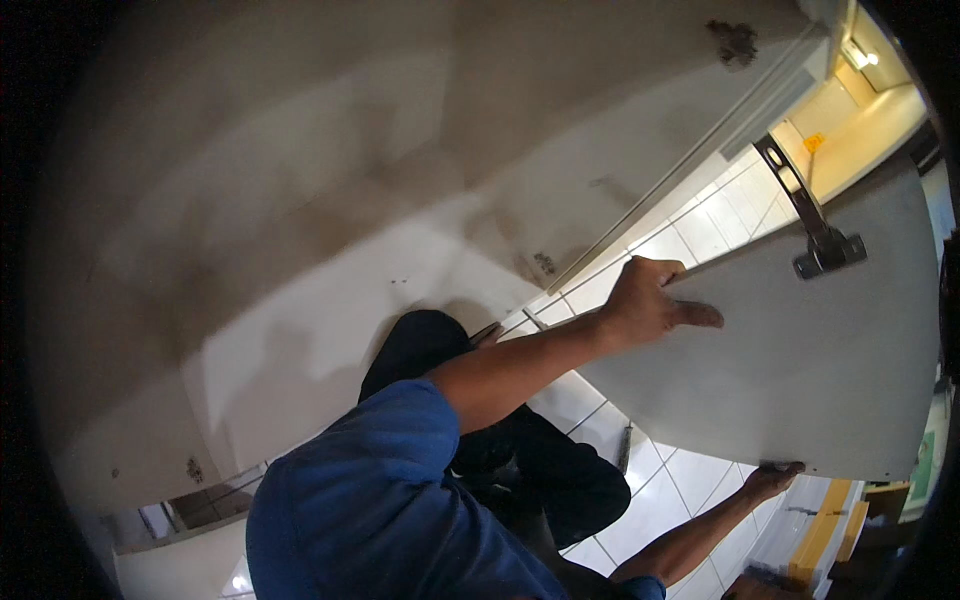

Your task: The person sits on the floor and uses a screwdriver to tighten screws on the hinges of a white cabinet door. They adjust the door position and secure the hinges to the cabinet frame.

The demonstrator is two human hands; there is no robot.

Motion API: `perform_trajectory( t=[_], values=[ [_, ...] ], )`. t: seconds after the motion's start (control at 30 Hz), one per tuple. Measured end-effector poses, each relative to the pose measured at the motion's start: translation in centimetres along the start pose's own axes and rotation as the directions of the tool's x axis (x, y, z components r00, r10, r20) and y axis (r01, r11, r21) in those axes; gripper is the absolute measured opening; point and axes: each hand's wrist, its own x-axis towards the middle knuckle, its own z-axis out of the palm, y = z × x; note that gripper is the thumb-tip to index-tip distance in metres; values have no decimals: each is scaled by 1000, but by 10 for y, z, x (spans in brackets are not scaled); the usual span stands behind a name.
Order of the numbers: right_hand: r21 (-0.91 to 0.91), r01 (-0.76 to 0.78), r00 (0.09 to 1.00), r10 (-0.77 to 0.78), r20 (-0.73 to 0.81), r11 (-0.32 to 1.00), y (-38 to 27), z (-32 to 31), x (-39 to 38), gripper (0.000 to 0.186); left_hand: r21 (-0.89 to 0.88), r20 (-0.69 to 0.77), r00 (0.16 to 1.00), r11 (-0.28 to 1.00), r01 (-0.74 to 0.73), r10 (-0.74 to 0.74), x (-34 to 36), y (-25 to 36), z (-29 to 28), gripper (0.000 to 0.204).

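Observation:
A grey cabinet door (pixel 790 370) stands tilted on my right, with a dark metal hinge (pixel 830 250) fixed near its upper edge. My left hand (pixel 645 305) is closed over the door's near upper edge, thumb lying on the grey face and the other fingers partly hidden behind the edge. At the lower edge of the same door, my right hand (pixel 775 480) supports it; most of those fingers are hidden by the panel. The hinge arm sticks out past the edge, apart from both hands.
A large whitish cabinet panel (pixel 330 230) with brown worn patches fills the left and top. White floor tiles (pixel 690 480) lie below my bent legs. Yellow and white flat pieces (pixel 815 530) are at the lower right. A lit cream-coloured surface (pixel 870 140) stands beyond the door.

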Motion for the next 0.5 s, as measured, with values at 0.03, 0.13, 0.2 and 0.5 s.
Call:
perform_trajectory(
  t=[0.03, 0.13, 0.2, 0.5],
  values=[
    [25, 32, 999, -32, -3, 999, -8, 3, -11, 87, -10, 19, 999, 999, 34, -34, 5, -2, -4, 53],
    [20, 66, 995, -64, -70, 998, -29, 19, -33, 85, -62, -12, 1000, 998, 0, 0, 29, -10, -5, 55],
    [-9, 50, 990, -50, -128, 999, -49, 41, -15, 83, -87, -81, 996, 995, -41, 34, 67, -12, 12, 59],
    [-142, 151, 946, -185, -266, 978, -79, 118, -55, 48, 73, -227, 964, 990, -122, 135, 120, -51, -2, 59]
  ],
)
